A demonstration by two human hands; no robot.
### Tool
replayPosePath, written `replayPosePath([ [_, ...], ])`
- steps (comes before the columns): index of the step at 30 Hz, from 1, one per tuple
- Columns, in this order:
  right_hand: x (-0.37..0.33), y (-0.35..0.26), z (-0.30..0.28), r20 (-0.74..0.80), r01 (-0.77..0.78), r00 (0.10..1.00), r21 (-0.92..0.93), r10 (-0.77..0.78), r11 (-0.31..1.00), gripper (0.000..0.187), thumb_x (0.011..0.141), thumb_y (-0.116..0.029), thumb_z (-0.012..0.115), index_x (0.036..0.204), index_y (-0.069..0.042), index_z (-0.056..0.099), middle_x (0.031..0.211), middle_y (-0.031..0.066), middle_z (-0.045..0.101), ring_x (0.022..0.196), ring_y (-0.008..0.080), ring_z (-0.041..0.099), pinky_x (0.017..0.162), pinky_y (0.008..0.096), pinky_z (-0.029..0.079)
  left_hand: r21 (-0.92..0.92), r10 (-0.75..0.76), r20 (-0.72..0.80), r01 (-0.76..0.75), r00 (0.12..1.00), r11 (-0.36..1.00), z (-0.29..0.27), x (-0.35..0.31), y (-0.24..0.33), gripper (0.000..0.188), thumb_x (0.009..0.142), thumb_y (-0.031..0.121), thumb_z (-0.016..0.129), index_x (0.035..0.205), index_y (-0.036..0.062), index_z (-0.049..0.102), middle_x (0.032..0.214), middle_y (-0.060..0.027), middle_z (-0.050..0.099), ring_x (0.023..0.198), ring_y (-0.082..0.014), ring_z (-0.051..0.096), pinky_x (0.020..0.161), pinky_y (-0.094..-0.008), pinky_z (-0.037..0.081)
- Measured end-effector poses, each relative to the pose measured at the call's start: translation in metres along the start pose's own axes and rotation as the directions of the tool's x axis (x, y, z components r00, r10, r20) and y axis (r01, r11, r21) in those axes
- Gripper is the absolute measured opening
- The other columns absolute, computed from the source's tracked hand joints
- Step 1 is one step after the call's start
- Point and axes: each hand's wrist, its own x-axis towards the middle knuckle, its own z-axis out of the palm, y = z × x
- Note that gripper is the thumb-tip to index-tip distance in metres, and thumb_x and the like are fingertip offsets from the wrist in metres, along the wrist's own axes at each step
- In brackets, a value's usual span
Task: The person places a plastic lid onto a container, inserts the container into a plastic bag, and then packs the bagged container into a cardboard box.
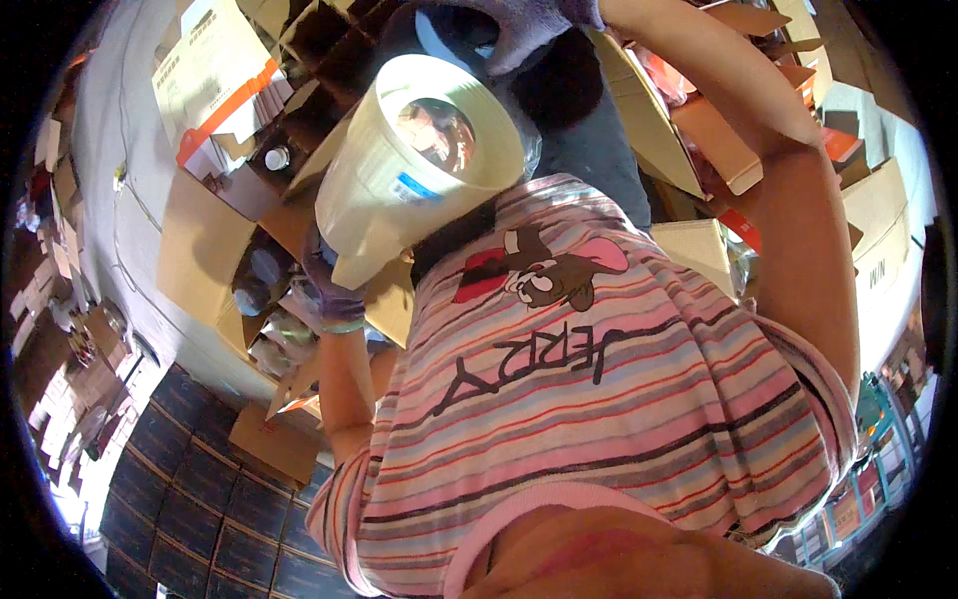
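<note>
My left hand (334,278), in a purple-grey glove, grips the lower side of a cream plastic jug-shaped housing (349,190); its fingers are partly hidden behind it. The housing lies tilted in front of my waist with its wide round end toward me. Inside that end sits a shiny mirrored round part (436,133), and a small blue label (417,188) is on the outer wall. Beyond the housing, at the top edge, my gloved right hand (529,30) has its fingers curled near a pale blue curved piece (439,40). What it holds, if anything, is hidden.
An open divided carton (319,40) stands at the far left, with white and orange boxes (215,90) beside it. Below it is another open carton (205,250). More cartons (718,140) crowd the right. Stacked dark boxes (200,499) fill the lower left.
</note>
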Motion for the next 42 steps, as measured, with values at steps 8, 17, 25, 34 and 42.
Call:
replayPosePath([
  [8, -0.013, -0.011, 0.013, -0.102, 0.064, 0.991, -0.188, -0.084, 0.980, 0.113, 0.055, -0.054, 0.079, 0.146, -0.007, 0.031, 0.140, 0.0229, 0.040, 0.129, 0.0440, 0.037, 0.101, 0.0543, 0.038, 0.224, 0.098, 0.028, -0.102, 0.995, 0.969, 0.009, -0.008, 0.006, 0.056, 0.084, 0.038, 0.062, 0.128, 0.0031, 0.053, 0.124, -0.0144, 0.060, 0.111, -0.0301, 0.058, 0.097, -0.0421, 0.045],
  [17, -0.034, -0.015, 0.011, -0.569, 0.654, 0.705, 0.288, -0.424, 0.700, 0.130, 0.054, -0.054, 0.087, 0.148, 0.002, 0.017, 0.138, 0.0263, 0.038, 0.128, 0.0368, 0.042, 0.108, 0.0456, 0.034, 0.546, 0.257, 0.196, -0.323, 0.946, 0.773, 0.026, -0.008, 0.019, 0.062, 0.078, 0.038, 0.071, 0.126, 0.0027, 0.053, 0.120, -0.0145, 0.062, 0.107, -0.0291, 0.060, 0.094, -0.0406, 0.047],
  [25, -0.028, -0.033, 0.012, -0.653, 0.724, 0.589, 0.165, -0.476, 0.670, 0.085, 0.076, -0.039, 0.073, 0.141, 0.000, 0.036, 0.121, 0.0192, 0.054, 0.109, 0.0305, 0.056, 0.095, 0.0378, 0.044, 0.694, 0.327, 0.340, -0.470, 0.882, 0.545, 0.036, -0.005, 0.030, 0.069, 0.072, 0.038, 0.079, 0.125, 0.0023, 0.054, 0.118, -0.0146, 0.063, 0.104, -0.0283, 0.062, 0.091, -0.0393, 0.049],
  [34, -0.031, -0.027, 0.030, -0.600, 0.690, 0.677, 0.317, -0.426, 0.651, 0.121, 0.053, -0.050, 0.086, 0.144, 0.003, 0.025, 0.139, 0.0254, 0.035, 0.129, 0.0388, 0.038, 0.109, 0.0431, 0.032, 0.597, 0.303, 0.172, -0.344, 0.937, 0.725, 0.018, 0.000, 0.007, 0.070, 0.068, 0.029, 0.085, 0.124, 0.0026, 0.053, 0.116, -0.0106, 0.064, 0.103, -0.0244, 0.062, 0.091, -0.0370, 0.050],
  [42, -0.028, -0.006, 0.050, -0.499, 0.531, 0.828, 0.555, -0.255, 0.640, 0.122, 0.062, -0.043, 0.086, 0.150, 0.002, 0.015, 0.146, 0.0234, 0.033, 0.133, 0.0313, 0.037, 0.111, 0.0374, 0.029, -0.143, -0.133, 0.060, 0.140, 0.989, 0.980, 0.066, -0.005, 0.055, 0.051, 0.094, 0.037, 0.047, 0.134, 0.0051, 0.046, 0.133, -0.0150, 0.052, 0.118, -0.0316, 0.053, 0.097, -0.0502, 0.047],
])
